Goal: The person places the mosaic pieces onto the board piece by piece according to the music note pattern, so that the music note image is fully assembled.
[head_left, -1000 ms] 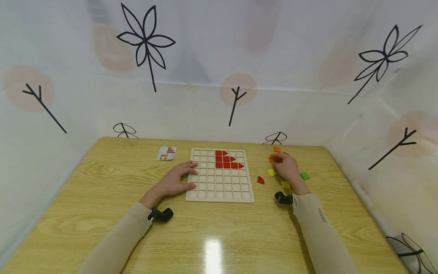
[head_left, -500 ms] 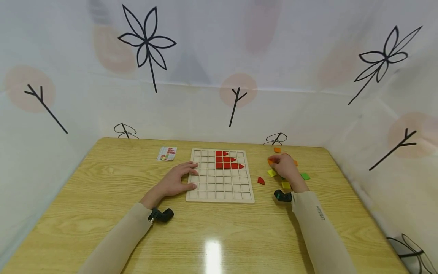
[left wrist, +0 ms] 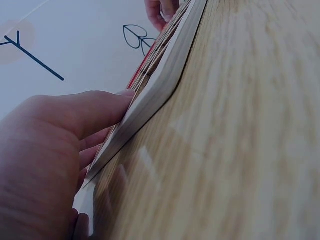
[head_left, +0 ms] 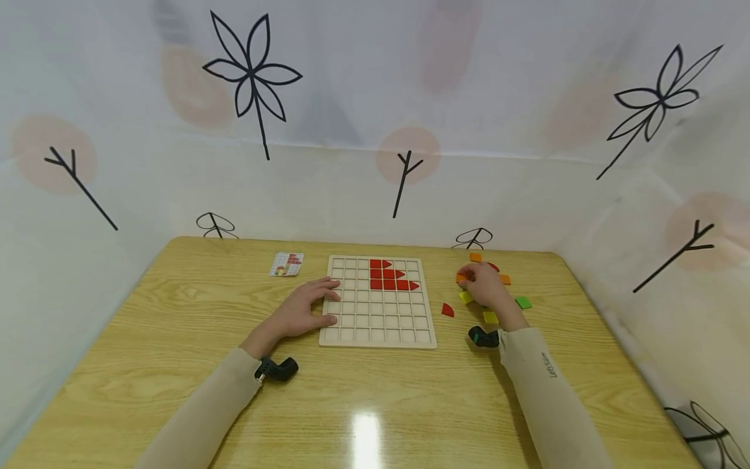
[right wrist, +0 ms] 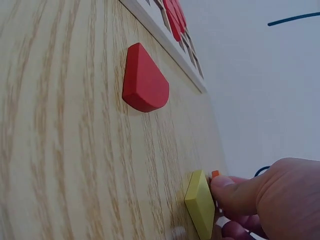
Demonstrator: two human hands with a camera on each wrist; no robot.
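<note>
My left hand (head_left: 299,307) rests on the left edge of a pale wooden grid board (head_left: 346,335), thumb and fingers spread along its rim. Red tiles (head_left: 383,284) fill several cells at the board's upper right, in three rows with pointed right ends. To the right of the board, my right hand (head_left: 487,285) pinches an orange tile (head_left: 460,278) at the table surface. Only a small orange corner shows at the thumb in the right wrist view. Just beside the fingers lies a yellow tile (right wrist: 199,202). A red quarter-round tile (right wrist: 145,82) lies nearer the board.
A small printed card (head_left: 286,264) lies left of the board. About the right hand are more loose tiles: an orange one (head_left: 476,257) at the back, a green one (head_left: 523,302) to the right and a yellow one (head_left: 491,318) in front. Patterned cloth walls border the table.
My right hand has shifted slightly left with the orange tile at its fingertips, uncovering another orange tile and a red one behind it. The left hand keeps its place on the board.
</note>
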